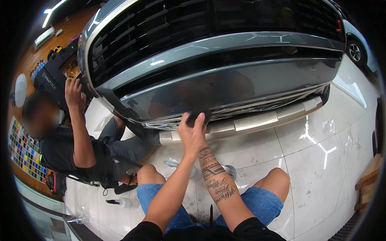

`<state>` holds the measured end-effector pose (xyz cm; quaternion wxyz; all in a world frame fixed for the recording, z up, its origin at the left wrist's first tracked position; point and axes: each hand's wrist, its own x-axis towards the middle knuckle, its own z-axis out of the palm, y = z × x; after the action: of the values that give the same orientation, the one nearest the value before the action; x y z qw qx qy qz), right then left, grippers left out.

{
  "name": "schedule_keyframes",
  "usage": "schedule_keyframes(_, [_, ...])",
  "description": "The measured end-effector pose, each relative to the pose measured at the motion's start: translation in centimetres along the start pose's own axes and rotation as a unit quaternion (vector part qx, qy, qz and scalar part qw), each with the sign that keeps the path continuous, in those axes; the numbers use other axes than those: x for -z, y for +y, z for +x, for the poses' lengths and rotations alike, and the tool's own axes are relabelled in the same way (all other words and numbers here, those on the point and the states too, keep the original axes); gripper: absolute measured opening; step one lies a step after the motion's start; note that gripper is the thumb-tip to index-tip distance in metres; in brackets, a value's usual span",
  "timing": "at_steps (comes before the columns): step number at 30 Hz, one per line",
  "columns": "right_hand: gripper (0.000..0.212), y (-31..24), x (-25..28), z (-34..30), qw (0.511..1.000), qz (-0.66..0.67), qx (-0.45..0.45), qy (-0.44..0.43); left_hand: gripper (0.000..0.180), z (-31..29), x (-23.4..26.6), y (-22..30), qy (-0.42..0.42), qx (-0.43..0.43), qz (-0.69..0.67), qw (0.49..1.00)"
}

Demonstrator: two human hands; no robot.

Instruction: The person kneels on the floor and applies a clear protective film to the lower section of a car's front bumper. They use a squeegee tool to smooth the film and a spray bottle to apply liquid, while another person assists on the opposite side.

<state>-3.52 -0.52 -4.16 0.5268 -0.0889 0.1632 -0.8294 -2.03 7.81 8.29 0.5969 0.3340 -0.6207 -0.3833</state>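
My left hand (189, 134) is closed on a small black pad-like tool (198, 118) at the lower edge of the car's grey front bumper (201, 94). Against it lies my right hand (202, 141), at the end of the tattooed forearm; its fingers are mostly hidden, so its grip does not show. Wrinkled clear film (257, 105) hangs along the bumper's bottom edge, above a silver lower trim (257, 121). The bumper's glossy face carries dark reflections.
A co-worker (76, 148) sits close on my left, one hand (73, 94) raised near the car's corner. A spray bottle (124, 202) lies or stands on the tiled floor (309, 193). A round container (230, 172) is partly behind my right forearm. Wooden steps (368, 182) stand far right.
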Motion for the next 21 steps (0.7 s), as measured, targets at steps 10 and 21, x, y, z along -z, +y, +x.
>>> schedule_keyframes(10, [0.016, -2.4, -2.8, -0.5, 0.981, -0.189, 0.04, 0.009, 0.033, 2.3, 6.9, 1.4, -0.01, -0.237, 0.279, 0.931])
schedule_keyframes(21, [0.013, -1.9, -2.9, -1.4, 0.986, -0.163, 0.04, 0.006, 0.045, 3.7, 8.3, -1.1, -0.164, -0.425, 0.559, 0.692])
